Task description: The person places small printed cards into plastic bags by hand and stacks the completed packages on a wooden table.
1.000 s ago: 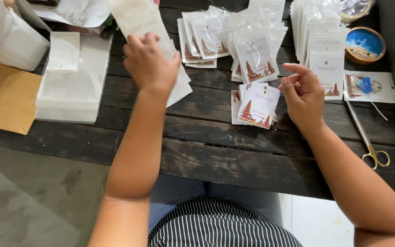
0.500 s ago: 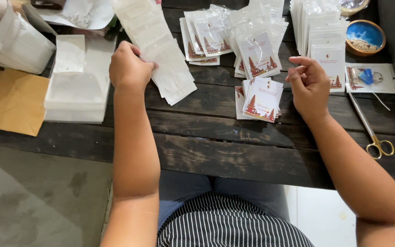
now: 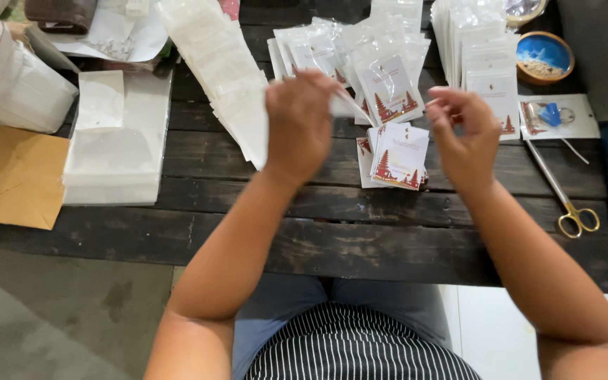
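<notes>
Soft, even daylight, faint shadows, mild glare on plastic sleeves [image 3: 388,77], both hands motion-blurred

Head view, looking steeply down, close over table [image 3: 177,232].

Gold-handled scissors [image 3: 564,190], blue bowl [image 3: 543,56]

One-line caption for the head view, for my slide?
Left hand pinching a small clear plastic sleeve, right hand raised above stacked white printed cards.
</notes>
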